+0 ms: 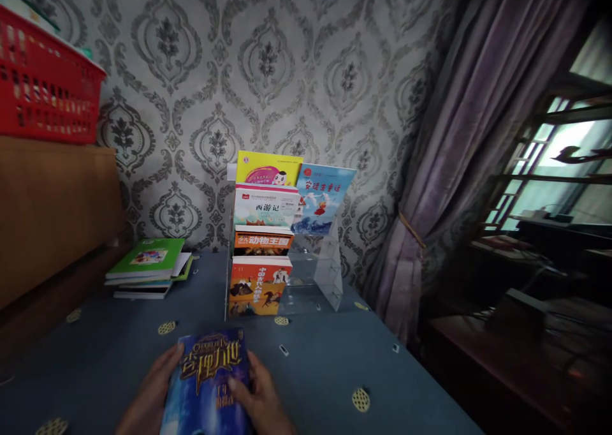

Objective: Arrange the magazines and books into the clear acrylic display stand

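Note:
A blue book (pixel 205 384) with gold lettering is held face up near the bottom of the view, over the table. My left hand (pixel 150 393) grips its left edge, the fingers partly hidden beneath it. On the opposite side my right hand (pixel 261 397) is closed on the book, its thumb lying across the cover. Beyond the book stands a clear tiered rack (pixel 329 269). Its left column holds an orange book (pixel 258 288), a dark animal book (pixel 262 240), a white book (pixel 266 206) and a yellow book (pixel 268 167). A light blue book (pixel 322 199) leans at the upper right.
A stack of books with a green one (pixel 146 259) on top lies at the back left. Farther left, a red basket (pixel 50 78) sits on a wooden cabinet (pixel 57 205). A tied purple curtain (pixel 444 161) hangs right of the blue-covered table (pixel 325 365).

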`<state>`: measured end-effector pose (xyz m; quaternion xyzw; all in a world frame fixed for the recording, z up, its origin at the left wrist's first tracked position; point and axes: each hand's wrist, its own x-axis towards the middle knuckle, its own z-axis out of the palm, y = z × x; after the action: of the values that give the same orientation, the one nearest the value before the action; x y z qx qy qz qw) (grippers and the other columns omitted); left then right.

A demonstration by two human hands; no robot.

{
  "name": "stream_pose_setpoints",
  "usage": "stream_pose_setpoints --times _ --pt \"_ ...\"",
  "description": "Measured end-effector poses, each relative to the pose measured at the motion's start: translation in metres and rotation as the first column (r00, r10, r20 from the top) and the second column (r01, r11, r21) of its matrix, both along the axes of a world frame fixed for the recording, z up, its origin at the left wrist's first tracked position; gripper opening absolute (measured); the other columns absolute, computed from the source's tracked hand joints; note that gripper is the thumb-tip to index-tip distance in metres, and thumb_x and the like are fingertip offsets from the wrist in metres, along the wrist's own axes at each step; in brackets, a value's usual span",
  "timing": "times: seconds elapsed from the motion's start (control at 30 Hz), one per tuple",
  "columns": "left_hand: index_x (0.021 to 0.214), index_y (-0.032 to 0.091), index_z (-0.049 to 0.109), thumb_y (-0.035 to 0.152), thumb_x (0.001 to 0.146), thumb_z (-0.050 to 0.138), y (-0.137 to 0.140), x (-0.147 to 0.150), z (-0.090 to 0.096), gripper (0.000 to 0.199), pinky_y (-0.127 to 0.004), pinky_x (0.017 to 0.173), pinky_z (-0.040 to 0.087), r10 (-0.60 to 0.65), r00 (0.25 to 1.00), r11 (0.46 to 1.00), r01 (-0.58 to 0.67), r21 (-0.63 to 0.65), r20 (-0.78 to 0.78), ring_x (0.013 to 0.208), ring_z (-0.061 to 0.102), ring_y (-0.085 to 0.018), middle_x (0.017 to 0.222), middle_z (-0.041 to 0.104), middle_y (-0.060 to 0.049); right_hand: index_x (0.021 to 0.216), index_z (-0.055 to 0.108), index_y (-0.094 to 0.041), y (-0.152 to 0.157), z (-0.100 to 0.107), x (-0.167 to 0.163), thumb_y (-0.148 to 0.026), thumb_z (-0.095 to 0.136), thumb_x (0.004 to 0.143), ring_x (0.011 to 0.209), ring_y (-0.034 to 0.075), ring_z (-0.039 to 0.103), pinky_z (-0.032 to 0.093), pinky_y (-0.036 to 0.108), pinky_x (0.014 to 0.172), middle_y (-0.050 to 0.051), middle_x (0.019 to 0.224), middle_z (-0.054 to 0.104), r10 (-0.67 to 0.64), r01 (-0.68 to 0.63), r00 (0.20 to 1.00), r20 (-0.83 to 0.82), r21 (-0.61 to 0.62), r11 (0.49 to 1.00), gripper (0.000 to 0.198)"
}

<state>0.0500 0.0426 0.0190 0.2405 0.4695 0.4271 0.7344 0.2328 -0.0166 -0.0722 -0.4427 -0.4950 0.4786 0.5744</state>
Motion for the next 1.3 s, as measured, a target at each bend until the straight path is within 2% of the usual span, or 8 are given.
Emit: stream_pose_setpoints --times 0.17,0.4,0.6,0.73,0.87,0.97,1.13,1.3 --pt "0.095 0.015 0.071 0.027 0.074 0.08 0.0 -0.001 -0.003 0.026 -0.04 0.075 0.065 -0.056 0.994 0.996 0.062 -0.057 0.09 0.08 0.078 -0.032 0.084 0.079 -0.009 0.118 0.058 -0.024 -0.009 0.035 -0.002 -0.063 0.078 0.076 0.102 0.029 0.074 0.054 0.049 0.097 0.006 0.105 0.076 0.092 -0.098 0.973 -0.21 -0.019 0.995 0.061" --pt "0.095 0.015 0.067 0.014 0.075 0.073 0.01 -0.004 -0.01 0.022 -0.031 0.065 0.062 0.013 1.0 0.998 -0.015 0.065 0.024 0.068 0.075 -0.022 0.077 0.076 -0.004 0.117 0.058 -0.02 -0.015 0.054 -0.005 -0.063 0.082 0.069 0.092 0.024 0.075 0.056 0.042 0.091 0.004 0.097 0.075 0.066 -0.099 0.973 -0.22 -0.14 0.985 0.069" --pt "0.081 0.015 0.063 0.012 0.072 0.071 0.018 -0.027 -0.013 0.012 -0.024 0.06 0.055 0.286 0.958 0.942 -0.281 0.184 -0.001 0.056 0.065 -0.013 0.066 0.068 0.001 0.13 0.051 -0.022 -0.046 0.061 0.006 -0.043 0.09 0.063 0.069 0.016 0.071 0.058 0.027 0.064 -0.001 0.088 0.074 0.289 -0.329 0.942 -0.168 -0.317 0.889 0.08" --pt "0.08 0.017 0.059 0.019 0.065 0.075 0.011 -0.05 -0.017 0.022 -0.022 0.057 0.051 0.368 0.929 0.908 -0.351 0.229 -0.038 0.054 0.061 -0.011 0.063 0.065 0.003 0.115 0.055 -0.022 -0.037 0.06 0.032 -0.043 0.085 0.068 0.053 0.012 0.065 0.053 0.024 0.053 -0.005 0.069 0.069 0.15 -0.167 0.986 -0.073 -0.348 0.923 0.059" --pt "0.076 0.018 0.056 0.029 0.056 0.079 -0.007 -0.071 -0.019 0.032 -0.02 0.048 0.043 0.264 0.941 0.94 -0.203 0.273 -0.21 0.048 0.055 -0.01 0.057 0.06 0.006 0.106 0.061 -0.021 -0.013 0.057 0.044 -0.049 0.076 0.075 0.068 0.017 0.069 0.056 0.03 0.063 0.001 0.078 0.07 0.034 0.003 0.987 0.16 -0.223 0.975 0.044" --pt "0.08 0.02 0.057 0.037 0.054 0.08 -0.018 -0.085 -0.017 0.038 -0.019 0.045 0.036 0.144 0.925 0.96 -0.044 0.276 -0.352 0.046 0.051 -0.01 0.055 0.057 0.008 0.113 0.063 -0.02 -0.013 0.055 0.035 -0.048 0.064 0.087 0.083 0.021 0.07 0.059 0.038 0.076 0.007 0.095 0.071 -0.015 0.048 0.879 0.476 -0.057 0.997 0.038" --pt "0.079 0.02 0.058 0.042 0.063 0.077 -0.027 -0.103 -0.014 0.034 -0.019 0.049 0.033 -0.026 0.823 0.902 0.264 0.343 -0.568 0.05 0.049 -0.01 0.054 0.055 0.007 0.137 0.057 -0.021 -0.058 0.057 -0.002 -0.056 0.062 0.092 0.14 0.037 0.045 0.039 0.061 0.112 0.019 0.149 0.049 -0.149 -0.105 0.473 0.868 0.224 0.969 0.056" --pt "0.078 0.021 0.055 0.046 0.077 0.067 -0.031 -0.104 -0.014 0.027 -0.022 0.049 0.03 -0.05 0.711 0.804 0.445 0.393 -0.702 0.05 0.047 -0.013 0.055 0.056 0.005 0.15 0.045 -0.025 -0.089 0.056 -0.025 -0.05 0.069 0.09 0.15 0.037 0.031 0.028 0.065 0.119 0.017 0.161 0.036 -0.072 -0.4 0.259 0.963 0.175 0.9 0.069"
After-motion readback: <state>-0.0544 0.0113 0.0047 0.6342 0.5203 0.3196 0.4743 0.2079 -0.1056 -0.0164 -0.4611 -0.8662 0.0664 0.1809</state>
